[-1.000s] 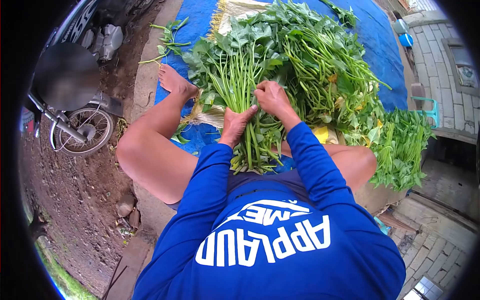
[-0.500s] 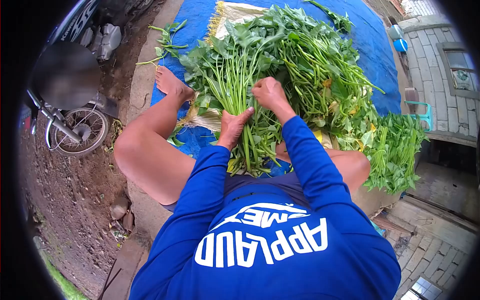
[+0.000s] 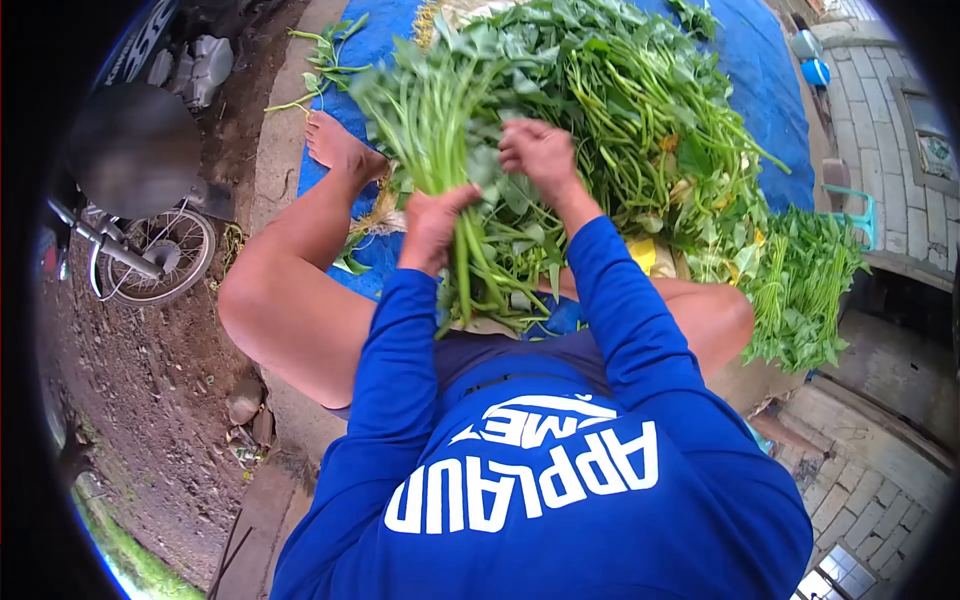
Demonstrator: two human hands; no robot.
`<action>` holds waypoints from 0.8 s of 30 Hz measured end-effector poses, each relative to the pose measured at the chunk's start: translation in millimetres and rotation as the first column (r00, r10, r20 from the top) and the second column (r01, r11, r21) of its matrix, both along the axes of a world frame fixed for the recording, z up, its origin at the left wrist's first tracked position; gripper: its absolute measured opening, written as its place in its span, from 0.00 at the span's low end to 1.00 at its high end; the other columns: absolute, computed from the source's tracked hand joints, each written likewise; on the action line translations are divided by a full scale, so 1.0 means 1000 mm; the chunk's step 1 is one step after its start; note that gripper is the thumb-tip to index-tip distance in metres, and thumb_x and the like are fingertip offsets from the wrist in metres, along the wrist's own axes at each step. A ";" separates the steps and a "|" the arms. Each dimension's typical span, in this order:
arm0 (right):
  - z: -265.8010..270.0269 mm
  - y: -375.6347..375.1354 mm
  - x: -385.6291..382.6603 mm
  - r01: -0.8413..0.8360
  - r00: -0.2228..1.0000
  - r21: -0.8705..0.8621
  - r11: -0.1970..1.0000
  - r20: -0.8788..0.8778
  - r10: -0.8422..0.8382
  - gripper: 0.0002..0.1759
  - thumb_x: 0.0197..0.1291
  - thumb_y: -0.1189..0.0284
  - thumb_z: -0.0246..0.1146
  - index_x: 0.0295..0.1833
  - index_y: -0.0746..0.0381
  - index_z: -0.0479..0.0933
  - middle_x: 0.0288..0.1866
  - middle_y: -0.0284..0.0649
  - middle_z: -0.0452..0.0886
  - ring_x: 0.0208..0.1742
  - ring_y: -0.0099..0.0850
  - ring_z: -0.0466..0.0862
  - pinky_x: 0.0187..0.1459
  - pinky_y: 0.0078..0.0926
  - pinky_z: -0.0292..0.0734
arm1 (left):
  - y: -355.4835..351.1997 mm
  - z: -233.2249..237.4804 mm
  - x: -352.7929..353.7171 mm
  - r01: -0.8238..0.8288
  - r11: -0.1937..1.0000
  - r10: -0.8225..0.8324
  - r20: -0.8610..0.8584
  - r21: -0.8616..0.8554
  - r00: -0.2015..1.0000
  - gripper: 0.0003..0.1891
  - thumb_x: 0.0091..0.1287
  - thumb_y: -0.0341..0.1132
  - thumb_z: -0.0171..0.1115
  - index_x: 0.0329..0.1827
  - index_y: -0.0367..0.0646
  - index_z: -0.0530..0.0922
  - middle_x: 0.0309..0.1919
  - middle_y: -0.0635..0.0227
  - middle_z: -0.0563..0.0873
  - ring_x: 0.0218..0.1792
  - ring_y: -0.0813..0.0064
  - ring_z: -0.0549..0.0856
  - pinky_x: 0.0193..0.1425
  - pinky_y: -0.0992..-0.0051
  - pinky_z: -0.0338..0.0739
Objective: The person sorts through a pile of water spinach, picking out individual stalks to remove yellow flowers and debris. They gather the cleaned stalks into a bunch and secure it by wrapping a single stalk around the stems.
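Note:
My left hand [image 3: 432, 228] is wrapped around the stems of a bunch of leafy greens [image 3: 437, 130], which looks like water spinach. The leafy tops point away from me and are blurred; the cut stem ends hang toward my lap. To the right of the bunch, apart from its stems, my right hand [image 3: 541, 160] is raised with its fingers curled in. Whether anything is between those fingers cannot be made out. Beyond and right of both hands lies a large heap of the same greens [image 3: 640, 130], with some yellowed leaves in it.
A blue tarp [image 3: 765, 110] lies under the heap. Finished-looking bundles of greens [image 3: 800, 290] stand at the right, near a teal plastic stool [image 3: 862, 215]. A few loose stems [image 3: 325, 72] lie by my foot. On the left, a motorcycle wheel [image 3: 165, 255] stands on dirt.
My left hand has shifted slightly left with the bunch, whose tops now blur and lean left. The right hand has moved up and away from the stems.

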State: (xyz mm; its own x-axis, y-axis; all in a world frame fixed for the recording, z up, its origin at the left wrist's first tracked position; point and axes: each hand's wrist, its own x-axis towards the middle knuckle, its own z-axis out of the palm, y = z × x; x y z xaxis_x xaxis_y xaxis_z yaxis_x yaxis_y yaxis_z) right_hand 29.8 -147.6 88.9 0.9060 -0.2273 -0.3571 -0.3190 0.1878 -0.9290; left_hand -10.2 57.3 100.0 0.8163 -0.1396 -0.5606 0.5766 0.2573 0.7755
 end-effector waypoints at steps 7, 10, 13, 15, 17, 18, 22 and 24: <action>-0.050 0.011 -0.041 -0.103 0.937 -0.133 0.986 -0.345 0.051 0.10 0.71 0.72 0.67 0.50 0.68 0.87 0.34 0.38 0.88 0.28 0.27 0.88 0.28 0.26 0.87 | 0.068 0.045 0.059 -0.327 0.925 0.203 0.471 0.197 0.858 0.13 0.67 0.25 0.76 0.53 0.31 0.85 0.38 0.63 0.91 0.30 0.73 0.89 0.32 0.71 0.84; -0.067 0.047 -0.061 -0.489 0.715 -0.236 0.840 -0.659 0.231 0.14 0.67 0.65 0.72 0.39 0.68 0.88 0.34 0.47 0.91 0.31 0.35 0.91 0.32 0.35 0.88 | 0.062 0.066 0.056 -0.420 0.907 0.372 0.424 0.023 0.826 0.14 0.69 0.22 0.73 0.56 0.29 0.84 0.43 0.58 0.92 0.32 0.70 0.91 0.38 0.71 0.87; -0.083 0.066 -0.072 -0.419 0.883 -0.677 0.605 -0.459 0.098 0.19 0.64 0.59 0.74 0.41 0.67 0.89 0.38 0.54 0.91 0.38 0.48 0.92 0.45 0.44 0.88 | 0.064 0.064 0.059 -0.436 0.899 0.380 0.440 0.030 0.814 0.13 0.69 0.21 0.73 0.55 0.29 0.84 0.44 0.57 0.91 0.37 0.68 0.93 0.43 0.71 0.88; -0.107 0.072 -0.069 -0.279 0.923 -0.643 0.713 -0.384 0.015 0.21 0.62 0.56 0.74 0.41 0.66 0.89 0.39 0.57 0.91 0.43 0.54 0.91 0.51 0.46 0.86 | 0.072 0.042 0.060 -0.386 0.919 0.331 0.376 0.078 0.866 0.13 0.69 0.21 0.73 0.55 0.30 0.84 0.45 0.57 0.91 0.38 0.68 0.93 0.43 0.71 0.88; -0.113 0.063 -0.060 -0.302 0.911 -0.583 0.754 -0.409 0.048 0.23 0.63 0.56 0.74 0.49 0.66 0.89 0.42 0.52 0.92 0.44 0.51 0.91 0.52 0.46 0.85 | 0.068 0.034 0.063 -0.361 0.932 0.327 0.335 0.043 0.884 0.13 0.70 0.21 0.72 0.56 0.30 0.84 0.45 0.59 0.90 0.41 0.69 0.92 0.43 0.71 0.88; -0.105 0.058 -0.060 -0.264 0.931 -0.579 0.771 -0.363 0.047 0.22 0.65 0.58 0.74 0.51 0.66 0.88 0.42 0.49 0.92 0.42 0.47 0.90 0.49 0.44 0.85 | 0.065 0.036 0.064 -0.366 0.930 0.335 0.338 0.031 0.880 0.13 0.68 0.21 0.74 0.55 0.31 0.85 0.44 0.61 0.91 0.40 0.71 0.91 0.43 0.72 0.87; -0.003 0.013 -0.068 -0.148 0.887 0.029 0.989 -0.439 0.145 0.07 0.76 0.70 0.68 0.52 0.61 0.84 0.38 0.31 0.86 0.31 0.18 0.80 0.33 0.21 0.78 | 0.063 0.048 0.059 -0.324 0.945 0.291 0.324 0.051 0.900 0.15 0.66 0.23 0.76 0.55 0.34 0.85 0.43 0.66 0.90 0.37 0.75 0.88 0.42 0.73 0.85; 0.064 -0.017 -0.075 -0.178 0.869 0.036 0.983 -0.464 0.174 0.14 0.77 0.63 0.69 0.59 0.59 0.86 0.42 0.29 0.88 0.36 0.16 0.81 0.38 0.19 0.78 | 0.065 0.044 0.061 -0.268 0.960 0.236 0.292 0.074 0.927 0.16 0.69 0.23 0.74 0.58 0.34 0.83 0.43 0.66 0.89 0.37 0.74 0.90 0.41 0.71 0.88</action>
State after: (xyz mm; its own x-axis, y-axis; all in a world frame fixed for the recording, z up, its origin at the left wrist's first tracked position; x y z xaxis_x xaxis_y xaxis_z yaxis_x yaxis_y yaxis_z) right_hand -45.3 -164.5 152.4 0.6624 -0.0839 -0.7445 -0.7401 0.0809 -0.6676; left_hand 50.9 122.2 143.8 0.9414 0.1415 -0.3061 0.2610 0.2692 0.9270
